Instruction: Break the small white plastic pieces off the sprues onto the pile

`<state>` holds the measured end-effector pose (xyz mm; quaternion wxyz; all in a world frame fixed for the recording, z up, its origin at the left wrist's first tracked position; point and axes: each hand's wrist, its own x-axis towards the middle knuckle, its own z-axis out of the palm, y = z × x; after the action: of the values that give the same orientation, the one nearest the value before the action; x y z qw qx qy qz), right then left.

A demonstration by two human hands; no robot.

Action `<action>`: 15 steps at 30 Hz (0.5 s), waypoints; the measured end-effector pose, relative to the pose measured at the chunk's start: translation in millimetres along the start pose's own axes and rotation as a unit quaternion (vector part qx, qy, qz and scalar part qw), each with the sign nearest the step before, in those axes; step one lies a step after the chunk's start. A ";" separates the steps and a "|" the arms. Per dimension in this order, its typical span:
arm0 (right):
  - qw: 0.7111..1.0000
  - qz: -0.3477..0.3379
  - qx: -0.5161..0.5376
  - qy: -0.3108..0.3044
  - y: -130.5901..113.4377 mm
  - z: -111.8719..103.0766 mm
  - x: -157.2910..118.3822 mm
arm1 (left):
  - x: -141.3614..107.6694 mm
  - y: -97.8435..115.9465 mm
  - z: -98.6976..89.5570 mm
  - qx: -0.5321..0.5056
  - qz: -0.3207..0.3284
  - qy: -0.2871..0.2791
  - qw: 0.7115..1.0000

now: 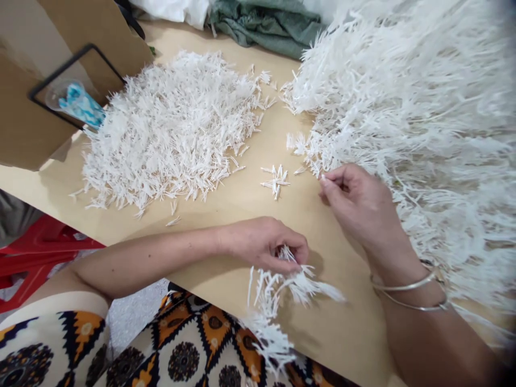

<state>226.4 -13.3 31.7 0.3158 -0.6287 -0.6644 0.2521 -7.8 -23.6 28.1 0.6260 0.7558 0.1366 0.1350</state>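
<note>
My left hand (278, 248) is curled closed around a bunch of white feathery sprigs (278, 301), which hangs down over the table's near edge. To its right, my right hand (350, 196) has thumb and forefinger pinched together on a tiny white tip, too small to name. That pinch is beside the left end of a large heap of white fronds (407, 107). A few short white pieces (276, 180) lie crossed between the two heaps. A wide pile of short white sprigs (173, 129) spreads over the left part of the table.
A cardboard box (24, 64) stands at the back left, with a black frame and a cup holding something blue and white (83, 105) by it. Dark green cloth (262, 24) lies at the table's (226, 215) back. A red stool (44, 247) is at the lower left.
</note>
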 end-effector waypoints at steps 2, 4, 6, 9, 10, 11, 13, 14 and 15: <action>1.000 0.014 0.025 -0.008 1.0 0.7 1.6 | 0.7 -1.7 3.1 0.008 -0.002 0.008 1.000; 0.998 0.010 0.036 -0.056 -7.1 7.2 1.4 | 0.8 -3.9 2.9 -0.006 -0.004 0.042 0.999; 0.993 -0.002 0.060 -0.105 -20.4 17.3 4.0 | 0.7 -6.2 1.4 -0.005 0.010 0.060 0.998; 0.973 -0.038 0.152 -0.172 -41.0 28.7 18.6 | 1.4 -9.2 0.9 0.024 0.042 0.070 0.996; 0.962 -0.049 0.177 -0.204 -46.4 29.3 25.2 | 1.9 -10.1 1.3 0.036 0.051 0.084 0.994; 0.952 -0.054 0.190 -0.232 -50.5 27.9 31.5 | 2.5 -11.0 1.9 0.049 0.057 0.105 0.992; 0.951 -0.036 0.188 -0.245 -54.2 20.2 40.8 | 4.5 -12.8 3.2 0.081 0.072 0.154 0.982; 0.956 -0.019 0.183 -0.229 -53.6 14.8 42.9 | 6.3 -13.9 3.6 0.104 0.081 0.174 0.976; 0.962 -0.004 0.180 -0.207 -51.5 9.0 43.2 | 8.7 -15.1 3.6 0.132 0.087 0.187 0.970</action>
<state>184.5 26.0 67.8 0.2803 -0.4925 -0.6616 0.4910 1.0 -20.9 12.9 0.4700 0.8019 0.2016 0.3090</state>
